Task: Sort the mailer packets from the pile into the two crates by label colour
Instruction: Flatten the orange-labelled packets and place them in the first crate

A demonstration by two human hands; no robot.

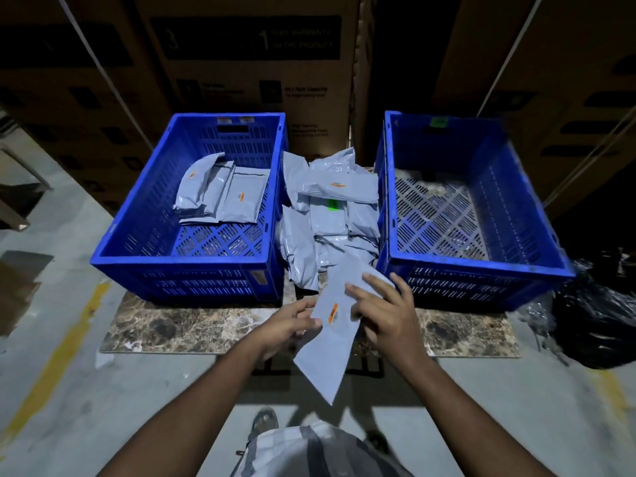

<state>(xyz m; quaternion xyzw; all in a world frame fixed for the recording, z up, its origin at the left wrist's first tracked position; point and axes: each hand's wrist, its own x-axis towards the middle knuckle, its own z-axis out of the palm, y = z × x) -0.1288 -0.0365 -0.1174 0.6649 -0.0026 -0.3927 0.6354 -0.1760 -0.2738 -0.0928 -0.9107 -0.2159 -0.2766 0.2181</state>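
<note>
We hold one grey mailer packet (pixel 330 342) between both hands, just in front of the pile. Our left hand (pixel 287 327) pinches its left edge with curled fingers, and our right hand (pixel 385 313) lies over its upper right part, fingers spread on top and the thumb apparently underneath. The packet's orange label (pixel 333 313) faces up between our two hands, so we judge it is bound for the crate that takes orange.

Just beyond the held packet, the pile of packets (pixel 330 215) sits between the two crates; one there shows a green label (pixel 333 204) and another an orange one. Up and to the left of our grip, the left blue crate (pixel 179 261) carries orange tags on its far rim and holds a few packets (pixel 220 191), two with orange labels visible. Up and to the right, the right blue crate (pixel 475 261) has a green tag (pixel 438 122) on its far rim, and we see no packet on its slotted floor.

We judge the sorting is early: a handful done, most of the pile left, no green packets placed.

Most pile packets hide their labels, so the colour split is unknown. The right crate's far corners are dark and blurred. The cardboard boxes (pixel 247 63) behind are dim, their print mostly unreadable.
</note>
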